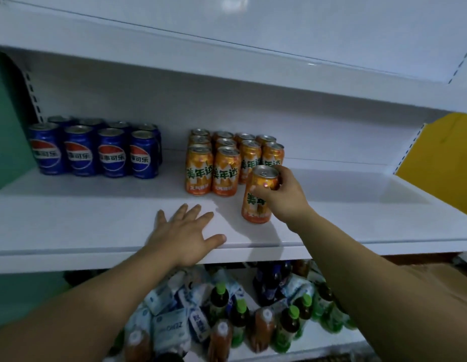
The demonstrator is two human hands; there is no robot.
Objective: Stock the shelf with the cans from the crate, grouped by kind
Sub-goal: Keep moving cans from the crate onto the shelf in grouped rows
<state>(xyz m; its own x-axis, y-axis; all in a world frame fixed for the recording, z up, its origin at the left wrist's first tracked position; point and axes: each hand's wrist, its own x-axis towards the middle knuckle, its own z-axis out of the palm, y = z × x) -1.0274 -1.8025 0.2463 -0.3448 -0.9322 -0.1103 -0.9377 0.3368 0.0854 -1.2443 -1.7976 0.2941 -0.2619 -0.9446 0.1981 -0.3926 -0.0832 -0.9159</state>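
On the white shelf point(83, 220), several blue cola cans point(96, 150) stand grouped at the left, several orange soda cans point(224, 160) in rows at the middle. My right hand point(282, 197) grips one more orange can point(258, 202) near its top; the can stands upright on the shelf just in front of the orange group's right side. My left hand point(185, 236) lies flat with spread fingers on the shelf's front edge, holding nothing. No crate is in view.
The shelf board to the right of the orange cans is bare white. A lower shelf point(243, 356) holds green-capped bottles point(219, 299), dark cola bottles point(271, 280) and white-blue packets point(169, 325). A yellow panel point(446, 158) stands at the right, a green wall point(8, 126) at the left.
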